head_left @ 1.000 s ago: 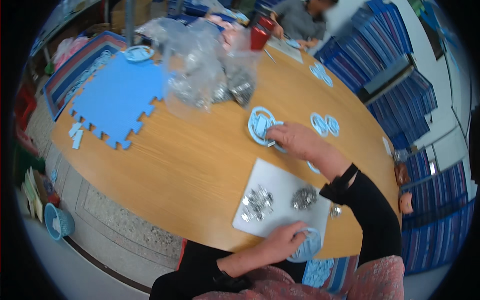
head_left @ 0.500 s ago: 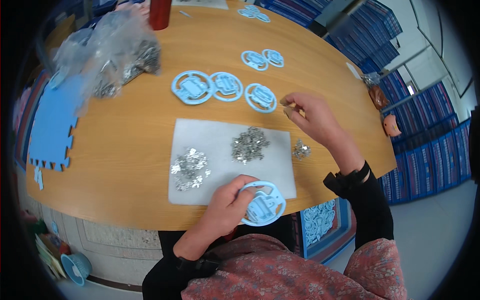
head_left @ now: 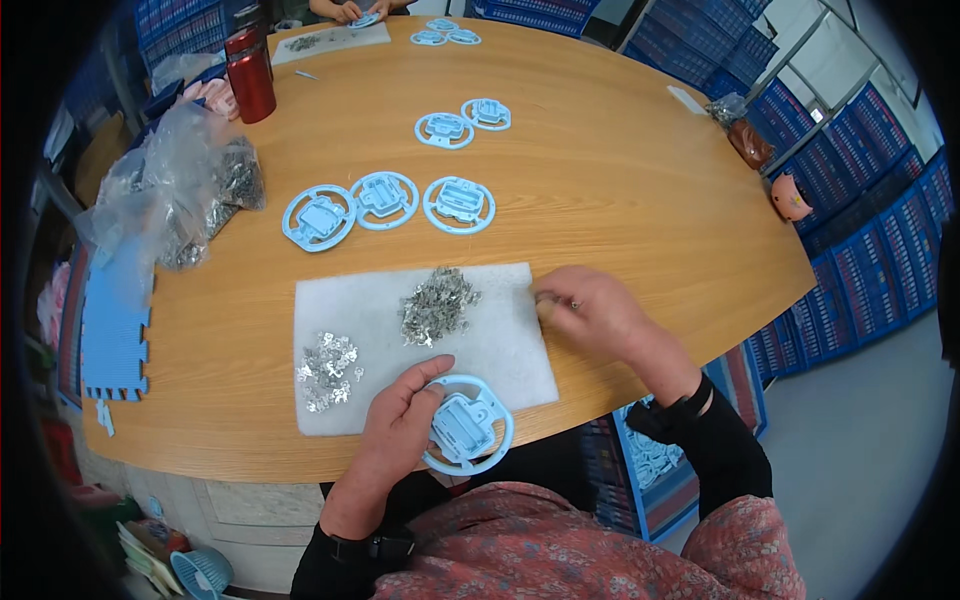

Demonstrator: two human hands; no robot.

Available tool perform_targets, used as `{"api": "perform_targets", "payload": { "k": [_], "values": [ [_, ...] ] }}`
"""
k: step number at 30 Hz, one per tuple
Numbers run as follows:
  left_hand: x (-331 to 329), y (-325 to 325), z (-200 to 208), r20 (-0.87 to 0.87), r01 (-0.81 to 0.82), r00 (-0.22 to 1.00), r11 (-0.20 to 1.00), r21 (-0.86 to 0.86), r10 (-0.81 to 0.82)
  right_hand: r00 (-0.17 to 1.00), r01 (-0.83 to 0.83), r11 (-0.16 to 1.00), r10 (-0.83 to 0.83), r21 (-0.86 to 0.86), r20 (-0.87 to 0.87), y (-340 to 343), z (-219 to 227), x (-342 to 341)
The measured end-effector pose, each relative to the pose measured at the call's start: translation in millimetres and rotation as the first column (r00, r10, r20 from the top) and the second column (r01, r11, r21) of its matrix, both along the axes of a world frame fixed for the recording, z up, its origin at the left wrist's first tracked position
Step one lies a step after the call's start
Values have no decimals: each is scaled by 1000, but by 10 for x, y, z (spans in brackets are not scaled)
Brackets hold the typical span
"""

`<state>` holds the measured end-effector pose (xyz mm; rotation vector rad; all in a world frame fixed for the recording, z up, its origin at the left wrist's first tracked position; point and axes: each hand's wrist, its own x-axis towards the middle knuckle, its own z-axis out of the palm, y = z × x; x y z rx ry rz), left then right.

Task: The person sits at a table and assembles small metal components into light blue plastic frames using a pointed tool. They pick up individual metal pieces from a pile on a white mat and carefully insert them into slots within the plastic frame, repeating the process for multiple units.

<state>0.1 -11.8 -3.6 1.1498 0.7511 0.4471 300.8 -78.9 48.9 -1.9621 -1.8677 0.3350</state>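
Beyond the white mat (head_left: 505, 335) in the head view, a co-worker (head_left: 348, 12) is cut off by the frame. Beside the mat's right edge the right hand (head_left: 597, 316) is curled, its fingertips half hidden, so I cannot tell what it grips; at the near edge the left hand (head_left: 404, 415), thumb and fingers nearly closed, clasps the blue wheel-shaped part (head_left: 465, 426).

On the table (head_left: 640, 170), two heaps of metal pieces (head_left: 437, 305) lie on a mat (head_left: 505, 335), three wheel parts (head_left: 384, 201) lie behind it, and bags (head_left: 165, 185) lie left of those parts, before a flask (head_left: 250, 82).
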Motion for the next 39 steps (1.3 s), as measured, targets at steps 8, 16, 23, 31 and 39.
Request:
{"api": "perform_targets", "payload": {
  "k": [8, 16, 23, 31, 39],
  "values": [
    [42, -19, -16, -110, 12, 994, 1000, -20, -14, 968, -206, 978, 208, -27, 138, -79, -51, -312],
    [48, -90, -28, -75, -7, 997, 999, -39, 4, 992, -122, 992, 121, -17, -39, 41, -16, -97],
    [53, -13, 59, 8, 49, 999, 987, -151, -48, 992, -60, 998, 58, -9, -110, 655, 15, -32],
    [39, 2, 120, -29, 47, 998, 979, -200, -54, 953, -303, 953, 302, 32, 8, 1096, -316, -345],
    [33, 9, 79, -42, 73, 996, 981, -179, -82, 971, -229, 973, 227, -8, -79, 651, 35, -437]
  ]
}}
